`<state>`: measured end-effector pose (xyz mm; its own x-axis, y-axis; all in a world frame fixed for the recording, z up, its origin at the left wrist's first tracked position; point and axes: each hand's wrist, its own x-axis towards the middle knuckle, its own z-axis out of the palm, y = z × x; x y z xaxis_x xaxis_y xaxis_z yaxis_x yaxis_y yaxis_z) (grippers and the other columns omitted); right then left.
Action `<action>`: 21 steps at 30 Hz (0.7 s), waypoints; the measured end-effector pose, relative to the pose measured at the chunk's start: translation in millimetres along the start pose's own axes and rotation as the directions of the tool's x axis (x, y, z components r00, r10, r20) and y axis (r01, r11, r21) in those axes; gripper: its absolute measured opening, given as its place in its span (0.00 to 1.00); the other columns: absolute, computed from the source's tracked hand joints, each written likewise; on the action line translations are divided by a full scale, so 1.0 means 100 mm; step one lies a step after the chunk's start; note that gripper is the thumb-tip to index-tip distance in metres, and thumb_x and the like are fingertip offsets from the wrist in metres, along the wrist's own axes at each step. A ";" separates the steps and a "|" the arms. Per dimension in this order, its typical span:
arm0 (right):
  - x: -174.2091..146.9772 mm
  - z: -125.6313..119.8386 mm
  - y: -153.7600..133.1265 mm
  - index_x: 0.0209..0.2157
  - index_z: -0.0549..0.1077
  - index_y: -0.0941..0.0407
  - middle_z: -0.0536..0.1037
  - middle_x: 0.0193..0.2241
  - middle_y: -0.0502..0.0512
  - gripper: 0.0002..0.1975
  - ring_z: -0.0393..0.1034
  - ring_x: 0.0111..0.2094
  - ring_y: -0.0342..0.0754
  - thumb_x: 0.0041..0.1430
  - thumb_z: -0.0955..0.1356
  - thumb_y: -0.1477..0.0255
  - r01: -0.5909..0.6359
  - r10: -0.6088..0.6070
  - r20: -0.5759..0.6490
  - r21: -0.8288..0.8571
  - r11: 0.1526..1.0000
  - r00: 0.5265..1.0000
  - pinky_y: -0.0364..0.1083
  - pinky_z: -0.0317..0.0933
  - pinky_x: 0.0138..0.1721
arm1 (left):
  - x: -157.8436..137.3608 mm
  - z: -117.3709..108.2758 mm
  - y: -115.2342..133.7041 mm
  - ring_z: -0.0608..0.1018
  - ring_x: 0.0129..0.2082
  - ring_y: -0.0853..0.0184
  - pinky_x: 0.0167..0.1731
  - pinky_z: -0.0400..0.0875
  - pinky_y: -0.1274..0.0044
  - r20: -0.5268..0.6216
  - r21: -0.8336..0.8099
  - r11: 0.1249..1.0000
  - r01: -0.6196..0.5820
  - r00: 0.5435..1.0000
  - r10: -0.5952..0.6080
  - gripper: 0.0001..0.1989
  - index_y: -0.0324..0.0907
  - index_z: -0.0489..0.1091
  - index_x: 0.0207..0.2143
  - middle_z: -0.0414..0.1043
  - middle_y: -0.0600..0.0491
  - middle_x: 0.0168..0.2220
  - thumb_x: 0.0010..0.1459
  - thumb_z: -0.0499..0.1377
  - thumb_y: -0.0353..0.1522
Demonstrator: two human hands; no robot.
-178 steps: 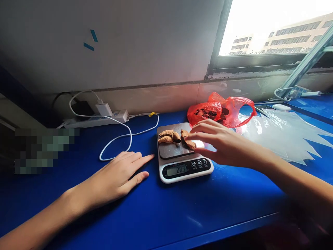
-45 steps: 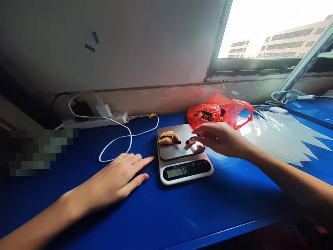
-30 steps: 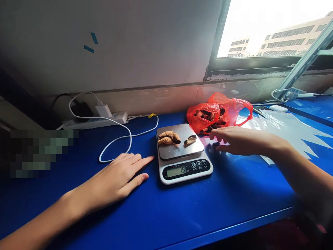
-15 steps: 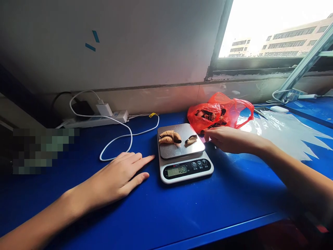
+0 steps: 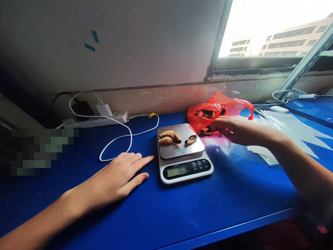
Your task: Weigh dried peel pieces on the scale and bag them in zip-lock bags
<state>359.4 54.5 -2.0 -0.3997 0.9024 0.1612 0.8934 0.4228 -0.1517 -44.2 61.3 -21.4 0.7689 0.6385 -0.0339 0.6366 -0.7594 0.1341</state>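
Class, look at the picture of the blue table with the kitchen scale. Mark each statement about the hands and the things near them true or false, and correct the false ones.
1. The left hand lies flat on the blue table, beside the scale. True.
2. The right hand rests on the scale's buttons. False: it reaches into the mouth of the red bag.
3. Brown dried pieces lie on the scale's metal plate. True.
4. The scale's plate is bare. False: several pieces lie on it.
5. A white cable loops on the table behind the left hand. True.
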 end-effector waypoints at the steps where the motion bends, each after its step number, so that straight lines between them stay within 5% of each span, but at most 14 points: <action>1: 0.01 -0.03 0.06 0.33 0.73 0.55 0.77 0.33 0.57 0.10 0.68 0.30 0.47 0.56 0.61 0.80 -0.008 0.008 -0.031 -0.014 1.000 0.999 0.46 0.61 0.31 | 0.00 0.00 0.00 0.78 0.46 0.57 0.52 0.69 0.65 -0.008 0.001 1.000 -0.002 1.000 0.002 0.24 0.45 0.65 0.65 0.77 0.47 0.45 0.72 0.48 0.40; 5: 0.07 0.00 0.28 0.33 0.70 0.56 0.76 0.35 0.60 0.06 0.69 0.35 0.50 0.57 0.63 0.78 -0.168 0.167 -0.243 0.018 0.986 0.956 0.48 0.63 0.37 | -0.01 0.01 0.00 0.79 0.48 0.57 0.53 0.69 0.66 -0.024 0.024 1.000 -0.005 1.000 0.006 0.23 0.46 0.66 0.65 0.77 0.47 0.49 0.72 0.49 0.40; 9: 0.07 -0.01 0.37 0.50 0.70 0.61 0.74 0.48 0.70 0.16 0.73 0.39 0.52 0.61 0.66 0.74 -0.275 0.285 -0.357 0.080 0.958 0.890 0.51 0.67 0.42 | -0.01 0.02 -0.01 0.78 0.49 0.56 0.54 0.69 0.65 -0.027 0.029 1.000 -0.006 1.000 0.007 0.24 0.47 0.65 0.66 0.77 0.47 0.50 0.72 0.48 0.41; 13: -0.16 -0.28 0.57 0.52 0.73 0.60 0.78 0.42 0.68 0.17 0.75 0.40 0.52 0.63 0.66 0.71 -0.360 0.380 -0.440 0.132 0.924 0.814 0.51 0.67 0.43 | 0.00 0.00 0.01 0.78 0.49 0.56 0.55 0.68 0.64 -0.006 0.018 1.000 0.002 1.000 -0.002 0.24 0.46 0.65 0.66 0.77 0.46 0.50 0.72 0.48 0.40; 16: -0.38 -0.42 0.96 0.58 0.72 0.57 0.79 0.45 0.68 0.19 0.75 0.43 0.49 0.66 0.65 0.72 -0.516 0.612 -0.451 0.330 0.791 0.649 0.48 0.65 0.40 | 0.00 -0.01 0.02 0.78 0.49 0.55 0.56 0.68 0.62 0.022 0.008 1.000 0.019 1.000 -0.019 0.24 0.46 0.65 0.66 0.77 0.46 0.50 0.72 0.49 0.40; 18: -0.49 -0.39 1.29 0.60 0.70 0.57 0.79 0.47 0.70 0.22 0.75 0.41 0.48 0.65 0.66 0.71 -0.677 0.745 -0.341 0.314 0.666 0.574 0.48 0.64 0.37 | -0.01 0.00 0.01 0.77 0.50 0.54 0.57 0.66 0.60 0.034 0.010 0.999 0.031 0.999 -0.032 0.24 0.46 0.64 0.66 0.76 0.45 0.51 0.72 0.49 0.40; 21: -0.62 -0.17 1.69 0.55 0.76 0.66 0.76 0.46 0.85 0.28 0.74 0.43 0.62 0.57 0.73 0.64 -0.832 0.836 -0.319 0.195 0.519 0.447 0.57 0.61 0.36 | -0.02 0.01 0.00 0.77 0.51 0.54 0.58 0.65 0.60 0.044 0.014 1.000 0.025 0.999 -0.026 0.24 0.46 0.63 0.67 0.76 0.45 0.53 0.72 0.47 0.40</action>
<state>539.2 68.9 -20.7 0.6337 0.7298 0.2565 0.7564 -0.5149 -0.4035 -45.3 60.0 -22.7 0.7542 0.6517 -0.0812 0.6565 -0.7449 0.1194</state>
